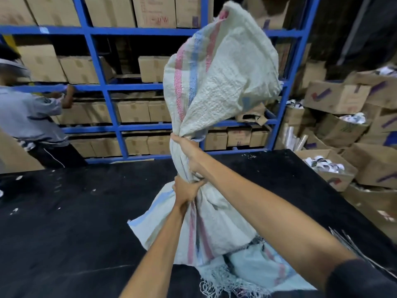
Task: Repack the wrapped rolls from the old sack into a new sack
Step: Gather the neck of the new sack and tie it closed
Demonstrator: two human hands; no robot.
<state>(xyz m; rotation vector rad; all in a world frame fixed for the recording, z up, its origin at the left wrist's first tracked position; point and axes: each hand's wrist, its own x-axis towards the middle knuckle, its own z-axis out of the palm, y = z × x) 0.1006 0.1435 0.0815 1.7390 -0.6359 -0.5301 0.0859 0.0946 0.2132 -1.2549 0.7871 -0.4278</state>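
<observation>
Sack [206, 222] is standing on the black table [64, 211] at lower centre, over a frayed second sack [247, 269]. Left hand [185, 193] is clenching its gathered neck; right hand [190, 153], arm outstretched, is gripping higher, below the billowing top. Shelves [117, 123] are standing behind.

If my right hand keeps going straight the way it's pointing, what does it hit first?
Your right hand grips the sack, so that comes first; beyond it, probably the blue rack, depth unclear.

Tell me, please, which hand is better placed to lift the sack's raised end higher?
Likely the right hand: it grips the woven sack just under the raised end; the left hand grips lower.
</observation>
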